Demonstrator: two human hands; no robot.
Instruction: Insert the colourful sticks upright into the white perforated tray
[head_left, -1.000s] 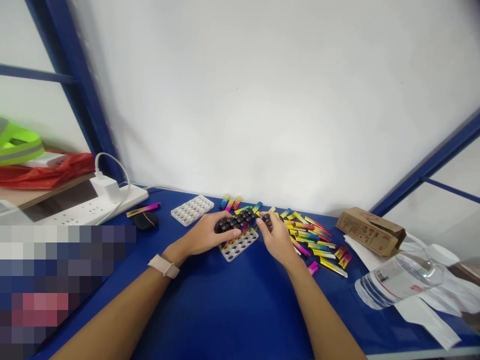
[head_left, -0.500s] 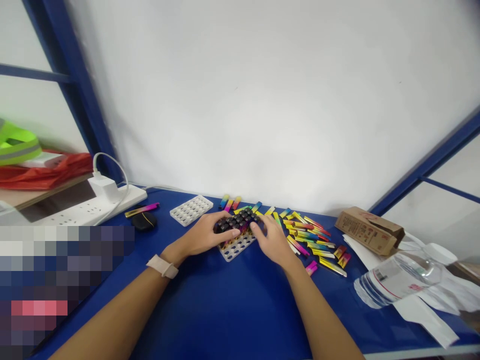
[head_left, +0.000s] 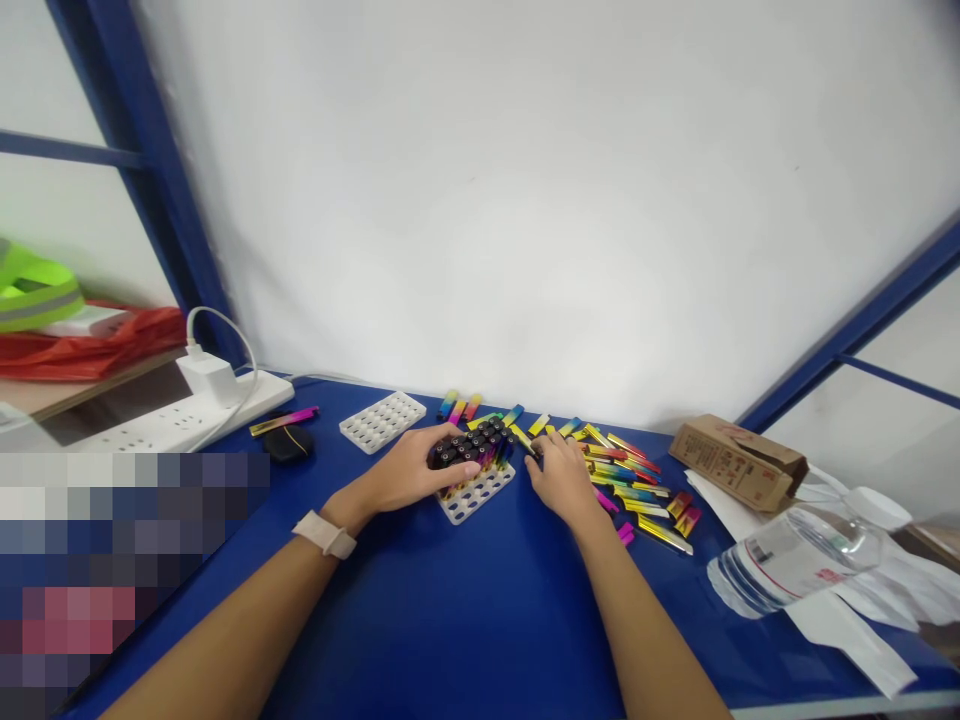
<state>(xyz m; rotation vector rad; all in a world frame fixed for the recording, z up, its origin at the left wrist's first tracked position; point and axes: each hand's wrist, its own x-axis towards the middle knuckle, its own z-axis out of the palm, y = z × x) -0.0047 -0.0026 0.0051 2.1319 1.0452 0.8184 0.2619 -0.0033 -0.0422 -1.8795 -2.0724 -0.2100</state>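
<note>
My left hand [head_left: 409, 468] is closed round a cluster of shiny, colour-graded sticks with black ends [head_left: 465, 447]. They stand packed together in a white perforated tray [head_left: 480, 494], whose near rows of holes are bare. To the right, my right hand [head_left: 562, 475] is at the edge of a loose pile of similar shiny sticks [head_left: 619, 470]. Its bent fingers and thumb close about the end of a thin yellow stick [head_left: 523, 438], though the contact is partly hidden.
A second white perforated tray [head_left: 382, 421] lies behind my left hand. At the left are a black pouch [head_left: 287, 443], a single stick [head_left: 285, 420] and a power strip [head_left: 165, 425]. A cardboard box [head_left: 739, 462] and a water bottle [head_left: 795, 555] lie at the right.
My right hand has left the cluster in the tray and moved right to the loose pile. My left hand keeps its grip in the same place.
</note>
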